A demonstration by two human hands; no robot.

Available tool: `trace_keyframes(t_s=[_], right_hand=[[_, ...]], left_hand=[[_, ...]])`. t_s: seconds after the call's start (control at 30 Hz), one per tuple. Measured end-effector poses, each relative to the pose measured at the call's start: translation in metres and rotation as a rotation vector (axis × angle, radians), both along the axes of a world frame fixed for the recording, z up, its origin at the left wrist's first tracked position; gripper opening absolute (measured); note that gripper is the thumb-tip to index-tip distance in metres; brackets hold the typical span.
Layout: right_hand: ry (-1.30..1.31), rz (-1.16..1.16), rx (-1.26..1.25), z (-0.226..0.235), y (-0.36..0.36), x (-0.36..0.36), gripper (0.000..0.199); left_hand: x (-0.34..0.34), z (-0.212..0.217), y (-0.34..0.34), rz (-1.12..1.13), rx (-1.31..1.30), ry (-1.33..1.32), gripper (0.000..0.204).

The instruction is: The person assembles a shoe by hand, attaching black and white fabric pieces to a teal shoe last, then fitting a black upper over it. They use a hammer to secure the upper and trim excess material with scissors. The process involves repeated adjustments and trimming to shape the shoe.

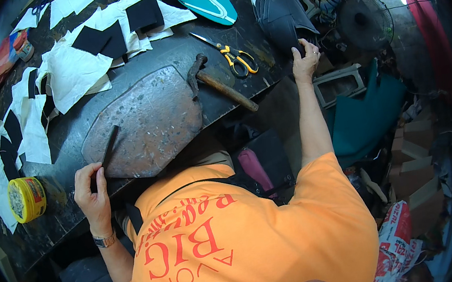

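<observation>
My left hand pinches one end of a narrow black strip between thumb and fingers. The strip's other end lies over a worn, shield-shaped slab on the dark table. Off to the right, my right hand reaches to a stack of black curved pieces, like shoe uppers, and its fingers are closed at the lower edge. A hammer with a wooden handle rests with its head at the slab's right edge. Beyond it lie scissors with yellow and black handles.
White sheets with black fabric squares cover the table's far left. A yellow tub stands near its left edge. A teal shoe-shaped piece lies at the back. Right of the table are a fan and green sheet material.
</observation>
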State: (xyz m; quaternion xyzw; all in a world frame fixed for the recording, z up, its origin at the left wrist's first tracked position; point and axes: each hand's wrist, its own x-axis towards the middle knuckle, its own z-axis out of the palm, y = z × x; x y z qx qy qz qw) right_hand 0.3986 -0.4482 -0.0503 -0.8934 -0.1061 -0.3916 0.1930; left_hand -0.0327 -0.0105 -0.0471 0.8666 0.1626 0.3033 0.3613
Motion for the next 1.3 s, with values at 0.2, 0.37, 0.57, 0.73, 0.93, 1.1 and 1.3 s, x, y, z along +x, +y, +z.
trace_keyframes(t_s=[0.2, 0.37, 0.57, 0.73, 0.93, 1.1, 1.3], right_hand=[[0.044, -0.024, 0.083, 0.008, 0.003, -0.001, 0.029], [0.035, -0.021, 0.211, 0.052, -0.014, 0.013, 0.028], [-0.009, 0.126, 0.598, 0.116, -0.034, 0.032, 0.026], [-0.273, 0.260, 0.703, 0.134, -0.026, 0.015, 0.026], [0.035, 0.129, 0.035, 0.085, -0.019, -0.020, 0.030], [0.127, 0.045, 0.032, 0.051, -0.015, -0.020, 0.030], [0.233, 0.046, 0.074, 0.024, -0.008, -0.014, 0.026]], left_hand=[[0.003, -0.011, -0.001, 0.006, 0.045, -0.009, 0.012], [0.001, -0.010, 0.000, 0.006, 0.041, -0.007, 0.012], [0.002, -0.014, 0.000, 0.016, 0.028, -0.004, 0.013], [0.002, -0.014, 0.000, 0.010, 0.014, -0.012, 0.012], [0.002, -0.014, 0.000, 0.005, 0.052, -0.029, 0.012], [0.002, -0.013, 0.000, -0.001, 0.053, -0.017, 0.011], [-0.001, -0.022, 0.001, 0.022, 0.055, -0.003, 0.016]])
